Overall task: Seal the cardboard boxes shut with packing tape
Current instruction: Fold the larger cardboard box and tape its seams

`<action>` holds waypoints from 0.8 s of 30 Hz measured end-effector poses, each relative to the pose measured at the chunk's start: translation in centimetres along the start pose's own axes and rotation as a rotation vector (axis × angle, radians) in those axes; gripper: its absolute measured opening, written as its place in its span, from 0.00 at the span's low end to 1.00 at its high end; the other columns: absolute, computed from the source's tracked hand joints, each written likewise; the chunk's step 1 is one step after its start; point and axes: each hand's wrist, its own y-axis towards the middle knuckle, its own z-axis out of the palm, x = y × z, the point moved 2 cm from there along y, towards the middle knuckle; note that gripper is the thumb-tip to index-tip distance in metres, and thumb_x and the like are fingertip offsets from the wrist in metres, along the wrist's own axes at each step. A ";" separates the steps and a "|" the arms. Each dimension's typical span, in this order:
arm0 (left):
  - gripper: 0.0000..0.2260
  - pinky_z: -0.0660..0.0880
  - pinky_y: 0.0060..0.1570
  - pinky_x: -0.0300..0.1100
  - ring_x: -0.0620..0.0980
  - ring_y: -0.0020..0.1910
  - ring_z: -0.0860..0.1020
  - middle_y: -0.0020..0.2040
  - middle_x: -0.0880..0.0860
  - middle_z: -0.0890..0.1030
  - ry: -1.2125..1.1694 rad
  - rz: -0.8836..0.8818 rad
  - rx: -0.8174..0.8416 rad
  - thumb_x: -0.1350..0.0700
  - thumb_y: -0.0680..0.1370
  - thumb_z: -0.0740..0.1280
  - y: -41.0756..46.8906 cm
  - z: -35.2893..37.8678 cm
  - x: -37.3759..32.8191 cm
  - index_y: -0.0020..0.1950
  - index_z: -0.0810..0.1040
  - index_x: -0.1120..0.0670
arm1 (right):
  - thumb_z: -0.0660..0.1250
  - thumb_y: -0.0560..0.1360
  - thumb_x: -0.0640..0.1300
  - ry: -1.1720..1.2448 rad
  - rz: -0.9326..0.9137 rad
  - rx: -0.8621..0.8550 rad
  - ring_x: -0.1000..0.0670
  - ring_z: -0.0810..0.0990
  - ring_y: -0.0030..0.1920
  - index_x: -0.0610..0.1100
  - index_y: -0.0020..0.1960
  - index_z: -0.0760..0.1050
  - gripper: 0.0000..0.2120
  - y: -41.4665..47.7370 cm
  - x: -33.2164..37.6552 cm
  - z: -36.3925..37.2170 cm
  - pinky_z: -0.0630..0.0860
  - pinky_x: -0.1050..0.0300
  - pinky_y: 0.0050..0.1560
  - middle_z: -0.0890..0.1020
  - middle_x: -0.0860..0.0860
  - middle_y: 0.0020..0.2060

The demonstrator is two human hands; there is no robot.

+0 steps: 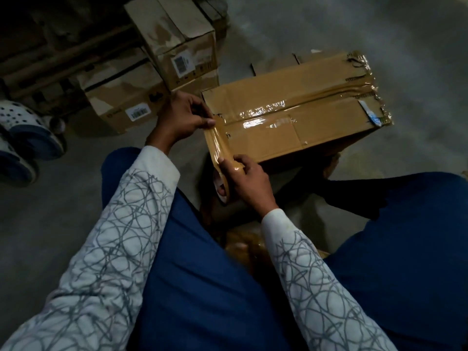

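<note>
On the grey concrete floor (405, 34) just ahead of us lies the cardboard box (268, 140), a rectangular carton with flaps closed, its seam under glossy, wrinkled brown packing tape (304, 102); we cannot see inside. Our left hand (179, 117) pinches a translucent tape strip (215, 143) at the box's near-left corner; our right hand (250, 181) grips the tape roll (224, 184) just below, the strip stretched between them. Behind stand a tall labelled carton (174, 39) and a lower one (121, 97), both matte, creased cardboard, beside perforated white clogs (22, 115).
</note>
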 end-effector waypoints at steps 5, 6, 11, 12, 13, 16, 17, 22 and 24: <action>0.06 0.77 0.33 0.37 0.44 0.38 0.83 0.43 0.57 0.85 -0.036 0.005 0.090 0.63 0.71 0.77 2.9 0.6 1.1 0.47 0.84 0.62 | 0.66 0.76 0.65 -0.024 0.061 0.006 0.43 0.77 0.64 0.53 0.66 0.76 0.24 1.9 0.6 0.6 0.73 0.49 0.65 0.80 0.47 0.64; 0.06 0.79 0.35 0.43 0.49 0.40 0.84 0.43 0.57 0.85 -0.032 -0.006 0.117 0.63 0.71 0.77 3.4 0.7 1.5 0.46 0.84 0.61 | 0.65 0.76 0.65 -0.026 0.077 0.003 0.42 0.77 0.64 0.53 0.67 0.76 0.24 2.2 0.6 0.7 0.73 0.49 0.65 0.79 0.46 0.65; 0.04 0.78 0.37 0.47 0.52 0.42 0.83 0.41 0.52 0.84 -0.043 -0.038 0.181 0.62 0.72 0.76 6.1 0.7 3.0 0.44 0.83 0.57 | 0.65 0.75 0.67 0.013 0.136 -0.003 0.46 0.79 0.59 0.55 0.64 0.77 0.23 3.9 1.9 1.8 0.73 0.50 0.63 0.81 0.49 0.59; 0.04 0.77 0.35 0.45 0.51 0.42 0.83 0.41 0.52 0.84 -0.039 -0.039 0.181 0.62 0.72 0.76 6.7 0.7 3.2 0.44 0.83 0.57 | 0.66 0.71 0.69 0.034 0.144 -0.012 0.46 0.80 0.56 0.58 0.61 0.77 0.24 4.4 2.3 2.2 0.75 0.50 0.61 0.82 0.51 0.55; 0.04 0.76 0.34 0.42 0.49 0.41 0.83 0.41 0.52 0.84 -0.032 -0.039 0.176 0.62 0.72 0.76 7.4 0.7 3.6 0.44 0.83 0.57 | 0.67 0.67 0.72 0.056 0.162 -0.035 0.45 0.82 0.54 0.60 0.58 0.77 0.25 5.3 2.4 2.6 0.77 0.47 0.60 0.84 0.52 0.53; 0.05 0.75 0.37 0.35 0.41 0.40 0.80 0.42 0.48 0.82 -0.028 -0.028 0.073 0.62 0.73 0.75 9.4 0.0 4.4 0.47 0.83 0.57 | 0.66 0.66 0.72 -0.014 0.167 0.003 0.43 0.84 0.52 0.59 0.59 0.77 0.27 6.8 2.5 3.2 0.78 0.46 0.59 0.84 0.49 0.54; 0.06 0.75 0.40 0.33 0.40 0.41 0.79 0.44 0.48 0.82 -0.018 -0.030 0.006 0.62 0.74 0.75 10.1 -0.6 4.7 0.50 0.83 0.57 | 0.65 0.67 0.71 -0.046 0.166 0.024 0.43 0.84 0.53 0.56 0.60 0.77 0.27 6.6 2.6 3.4 0.78 0.46 0.60 0.84 0.48 0.54; 0.08 0.74 0.37 0.29 0.39 0.42 0.79 0.46 0.52 0.82 0.053 -0.006 0.021 0.61 0.74 0.75 12.0 -1.5 5.8 0.52 0.83 0.60 | 0.65 0.65 0.78 0.066 0.238 -0.013 0.41 0.83 0.52 0.57 0.57 0.78 0.31 5.1 0.3 4.9 0.79 0.41 0.58 0.84 0.50 0.53; 0.07 0.76 0.42 0.32 0.41 0.44 0.80 0.46 0.50 0.82 0.070 -0.014 0.051 0.61 0.73 0.76 12.6 -1.1 6.1 0.51 0.84 0.58 | 0.65 0.59 0.82 0.131 0.290 -0.030 0.37 0.84 0.52 0.61 0.58 0.77 0.36 5.7 -1.2 5.9 0.80 0.38 0.56 0.84 0.49 0.53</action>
